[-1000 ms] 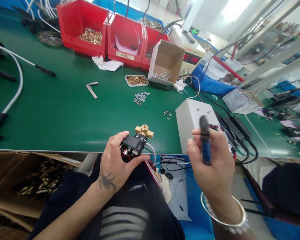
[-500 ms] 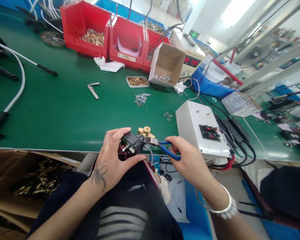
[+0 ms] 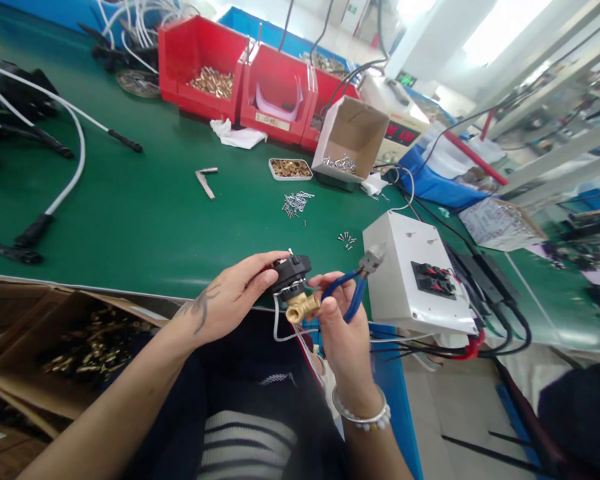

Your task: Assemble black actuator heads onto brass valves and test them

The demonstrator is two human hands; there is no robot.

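Observation:
My left hand grips a small assembly at the table's near edge: a black housing on top and a brass valve fitting below, with thin white and red wires hanging from it. My right hand is closed round blue-handled pliers, whose grey jaws point up and right toward a white box. The right hand's fingers also touch the brass fitting. Both hands meet just over my lap.
A white switch box with black cables stands right of my hands. On the green mat lie loose screws, a tray of brass parts, an open cardboard box and red bins. A carton of brass fittings sits lower left.
The assembly has been turned over, so the brass fitting now hangs below the black housing. The pliers have come off the housing and their jaws now point up and right. The view shifted left.

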